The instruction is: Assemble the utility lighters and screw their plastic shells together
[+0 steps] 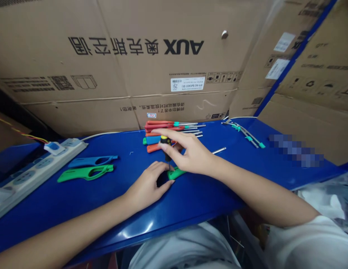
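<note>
A green long-neck gas lighter (178, 173) lies on the blue tabletop in front of me, its metal tube pointing away to the right. My left hand (148, 184) pinches the lighter's handle end between thumb and fingers. Above it, my right hand (192, 151) grips a small black and yellow screwdriver (166, 153), held upright with its shaft down at the green handle. Whether the tip sits in a screw is too small to tell. My right hand hides part of the lighter's middle.
Several red, orange and blue lighters (159, 127) lie piled just behind my hands. Left are a blue handle shell (92, 161) and a green handle shell (78, 173), beside a white power strip (36, 170). Metal tubes with teal pieces (248, 136) lie right. Cardboard (134, 74) walls the back.
</note>
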Demonstrator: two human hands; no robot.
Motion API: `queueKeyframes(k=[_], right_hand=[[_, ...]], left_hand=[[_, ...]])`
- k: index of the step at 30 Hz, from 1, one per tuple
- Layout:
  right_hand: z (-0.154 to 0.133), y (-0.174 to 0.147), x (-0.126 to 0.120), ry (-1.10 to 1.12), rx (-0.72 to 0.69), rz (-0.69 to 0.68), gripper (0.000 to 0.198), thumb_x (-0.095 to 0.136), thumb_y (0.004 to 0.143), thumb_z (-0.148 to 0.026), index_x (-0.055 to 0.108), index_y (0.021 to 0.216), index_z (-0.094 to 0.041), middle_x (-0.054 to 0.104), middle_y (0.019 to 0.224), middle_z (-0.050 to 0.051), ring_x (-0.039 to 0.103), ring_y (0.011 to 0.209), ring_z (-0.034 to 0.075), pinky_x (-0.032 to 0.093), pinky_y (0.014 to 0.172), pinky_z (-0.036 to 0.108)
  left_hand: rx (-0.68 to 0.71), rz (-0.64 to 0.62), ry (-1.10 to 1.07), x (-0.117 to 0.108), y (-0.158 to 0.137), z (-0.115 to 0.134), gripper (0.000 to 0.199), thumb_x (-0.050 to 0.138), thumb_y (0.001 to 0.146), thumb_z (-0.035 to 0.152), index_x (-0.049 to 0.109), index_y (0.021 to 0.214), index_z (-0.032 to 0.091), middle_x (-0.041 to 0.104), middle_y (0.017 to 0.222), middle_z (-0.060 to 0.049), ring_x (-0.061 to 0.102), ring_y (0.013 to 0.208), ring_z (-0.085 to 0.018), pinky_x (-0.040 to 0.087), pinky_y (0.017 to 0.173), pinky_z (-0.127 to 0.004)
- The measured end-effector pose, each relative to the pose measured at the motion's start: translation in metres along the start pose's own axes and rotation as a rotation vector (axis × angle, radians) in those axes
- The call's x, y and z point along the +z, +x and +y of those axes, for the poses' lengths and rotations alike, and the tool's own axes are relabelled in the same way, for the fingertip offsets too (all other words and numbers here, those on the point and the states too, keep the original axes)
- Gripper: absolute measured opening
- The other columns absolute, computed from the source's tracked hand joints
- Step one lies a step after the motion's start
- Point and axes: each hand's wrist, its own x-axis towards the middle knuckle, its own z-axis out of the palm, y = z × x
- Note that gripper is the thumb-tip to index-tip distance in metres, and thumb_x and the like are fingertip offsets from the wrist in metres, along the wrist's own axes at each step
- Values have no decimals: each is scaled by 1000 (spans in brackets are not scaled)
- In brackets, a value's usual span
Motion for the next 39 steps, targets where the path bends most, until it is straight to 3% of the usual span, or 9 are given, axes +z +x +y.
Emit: queueKeyframes(k=[4,8,12,15,21,24,26,32,39], right_hand=[[-7,2,0,28,-103,-52,27,69,90,-41,68,105,-18,75,105,5,70,97,18,53,87,27],[-2,0,-9,68,-126,19,30,69,90,-45,65,103,-18,74,100,3,69,91,15,52,83,25],[40,-6,-51,-157,5,352,25,68,91,-42,64,102,-20,71,94,3,66,80,16,52,77,28],[89,-16,-86,-476,110,434,18,62,93,-37,64,97,-19,71,99,9,66,92,23,50,86,35],[150,-36,-106,-744,650,111,19,57,92,-22,65,105,-12,70,105,17,64,101,29,49,92,37],[158,-39,-103,-774,817,-48,26,54,95,-25,66,113,-11,69,114,20,64,110,30,48,97,38],[163,-43,-101,-770,896,-106,26,58,92,-24,69,111,-9,69,112,22,66,109,33,51,93,41],[170,-49,-90,-724,970,-229,28,65,87,-25,72,111,-13,70,115,20,67,110,34,54,87,41],[165,-47,-75,-705,947,-278,29,65,87,-32,74,109,-16,71,118,16,67,109,32,56,84,38]], left_hand=[[-74,-45,58,1,4,3,22,65,87,26,65,108,18,74,102,-9,69,99,-29,57,86,-42],[-103,-156,181,-9,9,8,27,63,85,21,63,111,17,72,107,-11,69,101,-30,58,88,-44],[-101,-288,383,-29,14,15,53,62,82,13,54,134,16,66,126,-15,64,117,-32,54,99,-45],[-147,-354,493,-35,16,19,53,63,87,22,52,139,15,65,128,-17,64,117,-34,54,99,-47],[-76,-385,492,-23,30,17,33,48,96,19,60,126,12,63,116,-18,66,105,-31,56,91,-44],[-15,-405,437,-27,44,9,25,46,96,18,64,113,13,61,107,-16,65,95,-28,57,85,-42],[66,-305,444,-36,55,3,26,44,96,19,64,111,12,58,112,-18,61,102,-29,55,91,-44],[106,-45,593,-74,97,-33,36,38,97,28,63,116,10,55,104,-16,56,98,-30,52,91,-49],[38,-45,605,-95,144,-89,42,44,92,30,62,123,7,53,111,-19,53,109,-33,47,101,-50]])
